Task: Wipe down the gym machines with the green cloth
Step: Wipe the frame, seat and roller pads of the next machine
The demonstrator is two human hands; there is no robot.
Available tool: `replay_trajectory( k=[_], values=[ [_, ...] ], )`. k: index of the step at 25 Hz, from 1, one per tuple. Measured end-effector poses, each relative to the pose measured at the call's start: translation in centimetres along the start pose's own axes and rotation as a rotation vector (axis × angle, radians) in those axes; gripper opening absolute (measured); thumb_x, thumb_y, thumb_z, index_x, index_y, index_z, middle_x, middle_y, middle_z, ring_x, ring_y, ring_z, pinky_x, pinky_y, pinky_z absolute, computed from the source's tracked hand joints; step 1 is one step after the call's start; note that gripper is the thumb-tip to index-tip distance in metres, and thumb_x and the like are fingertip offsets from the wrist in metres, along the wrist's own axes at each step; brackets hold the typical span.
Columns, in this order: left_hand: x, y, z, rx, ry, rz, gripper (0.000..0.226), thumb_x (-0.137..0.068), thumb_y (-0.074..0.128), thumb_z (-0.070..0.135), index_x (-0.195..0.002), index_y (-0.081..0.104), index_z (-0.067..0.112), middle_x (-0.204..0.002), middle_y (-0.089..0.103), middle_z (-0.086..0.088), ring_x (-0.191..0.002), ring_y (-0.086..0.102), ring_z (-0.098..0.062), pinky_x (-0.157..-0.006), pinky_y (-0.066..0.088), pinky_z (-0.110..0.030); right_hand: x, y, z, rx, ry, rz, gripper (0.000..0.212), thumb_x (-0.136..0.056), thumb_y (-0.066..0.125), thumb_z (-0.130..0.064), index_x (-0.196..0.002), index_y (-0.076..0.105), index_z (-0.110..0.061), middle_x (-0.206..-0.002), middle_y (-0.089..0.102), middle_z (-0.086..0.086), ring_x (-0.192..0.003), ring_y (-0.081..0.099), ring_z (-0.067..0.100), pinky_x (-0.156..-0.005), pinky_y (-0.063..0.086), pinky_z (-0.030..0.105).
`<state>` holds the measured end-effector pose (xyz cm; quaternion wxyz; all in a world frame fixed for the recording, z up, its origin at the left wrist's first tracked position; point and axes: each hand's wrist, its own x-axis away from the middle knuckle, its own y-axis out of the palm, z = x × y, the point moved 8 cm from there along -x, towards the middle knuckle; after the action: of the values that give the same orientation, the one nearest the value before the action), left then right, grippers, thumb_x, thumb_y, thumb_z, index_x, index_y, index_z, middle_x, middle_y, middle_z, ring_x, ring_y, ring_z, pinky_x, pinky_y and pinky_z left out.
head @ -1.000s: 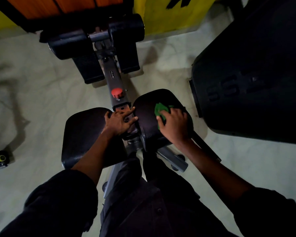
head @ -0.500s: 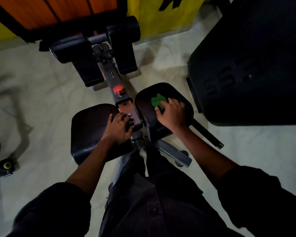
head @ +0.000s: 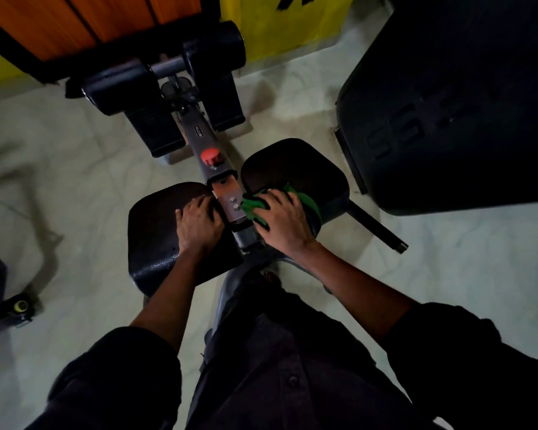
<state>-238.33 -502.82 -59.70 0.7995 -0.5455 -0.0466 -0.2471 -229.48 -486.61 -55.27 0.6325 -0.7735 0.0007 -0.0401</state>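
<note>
A gym machine has two dark padded cushions, the left pad (head: 156,237) and the right pad (head: 295,162), joined by a grey metal beam (head: 232,203) with a red knob (head: 210,156). My right hand (head: 284,220) presses the green cloth (head: 252,207) onto the near inner edge of the right pad, beside the beam. The cloth shows at my fingertips and past my knuckles. My left hand (head: 199,223) rests on the left pad, its fingers curled over the pad's inner edge next to the beam.
Black roller pads (head: 212,48) and foot plates stand at the machine's far end, before an orange and yellow wall. A large black machine housing (head: 454,113) stands close on the right. A black bar (head: 376,228) juts out under the right pad. Pale floor lies around.
My right hand has slid the green cloth from the middle of the right pad toward me and left, to the pad's inner edge by the beam. My left hand stays on the left pad.
</note>
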Motion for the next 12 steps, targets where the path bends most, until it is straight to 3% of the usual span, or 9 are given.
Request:
replay_trajectory(
  k=[6,12],
  values=[
    [0.5,0.9,0.0,-0.060,-0.010,-0.095,0.050,-0.102,0.036,0.042,-0.147,0.043,0.021,-0.157,0.038,-0.004,-0.147,0.029,-0.026,-0.120,0.016,-0.054,3.9,1.1,-0.5,0.044,-0.226,0.020,0.025,-0.081,0.076,-0.025,-0.106,0.074,-0.027,-0.142,0.055,0.002,-0.136,0.044,0.032,-0.105,0.034,0.050],
    [0.9,0.6,0.5,-0.069,-0.073,-0.060,0.053,-0.098,0.040,0.044,-0.147,0.043,0.023,-0.157,0.037,-0.002,-0.148,0.027,-0.023,-0.121,0.014,-0.051,6.8,2.2,0.8,0.016,-0.452,0.084,0.015,-0.087,0.069,-0.016,-0.099,0.074,-0.024,-0.148,0.051,0.000,-0.142,0.040,0.028,-0.112,0.032,0.049]
  ],
)
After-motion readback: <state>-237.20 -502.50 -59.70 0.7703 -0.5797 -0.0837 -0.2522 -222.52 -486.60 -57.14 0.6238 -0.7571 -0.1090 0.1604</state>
